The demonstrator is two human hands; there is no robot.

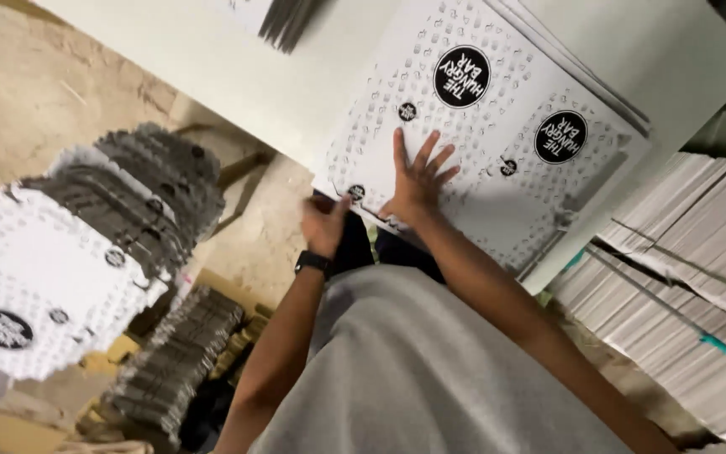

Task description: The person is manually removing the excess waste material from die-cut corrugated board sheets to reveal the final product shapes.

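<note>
Cardboard sheets (497, 126) — flat, white, printed with small grey marks and round black discs — lie stacked in the upper middle of the frame on a pale counter (237, 67). They are spread flat there probably because the broad surface bears their whole width, with the near corner jutting past the counter's edge toward the person.

At the right edge of the frame a tall pile of flat blanks (682, 277) sits banded with a teal strap, seemingly held in reserve. At the left a leaning stack of printed cut pieces (60, 269) fans out on the floor, with a darker pile (170, 370) below it — close enough to reach.

The right hand (418, 181) presses open-palmed on the top sheet, fingers splayed, gripping nothing; that likely pins the sheet against sliding. The left hand (325, 223), a black watch (313, 263) on its wrist, is curled at the jutting corner; blur hides whether it actually pinches the edge.
</note>
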